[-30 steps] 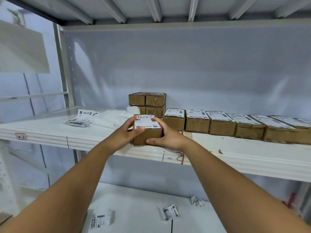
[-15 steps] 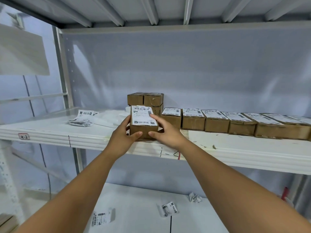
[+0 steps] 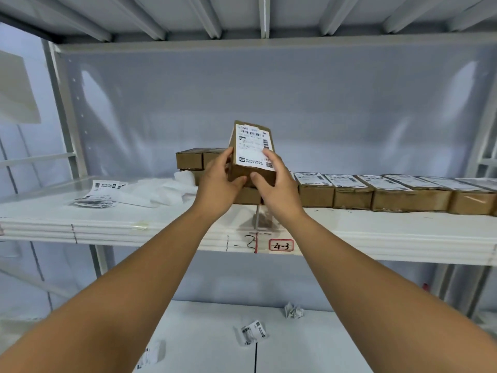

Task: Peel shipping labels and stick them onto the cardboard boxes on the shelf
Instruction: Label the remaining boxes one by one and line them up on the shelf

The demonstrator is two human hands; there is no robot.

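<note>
A small cardboard box (image 3: 251,153) with a white shipping label on its face is held tilted upright above the white shelf (image 3: 161,224). My left hand (image 3: 219,181) grips its left side and my right hand (image 3: 274,184) grips its right side and lower edge. Behind my hands sits a stack of unlabelled boxes (image 3: 193,160). To the right runs a row of labelled boxes (image 3: 382,193) along the shelf. A pile of loose shipping labels (image 3: 100,193) lies at the shelf's left, beside white backing paper (image 3: 158,193).
The shelf front carries a red tag marked 4-3 (image 3: 281,245). On the lower shelf (image 3: 215,332) lie crumpled paper scraps (image 3: 294,310) and discarded label pieces (image 3: 252,332). A metal upright (image 3: 67,117) stands at the left, and another shelf deck spans overhead.
Both hands have lifted the labelled box off the shelf and tipped it up so its label faces me. The view has moved closer to the shelf.
</note>
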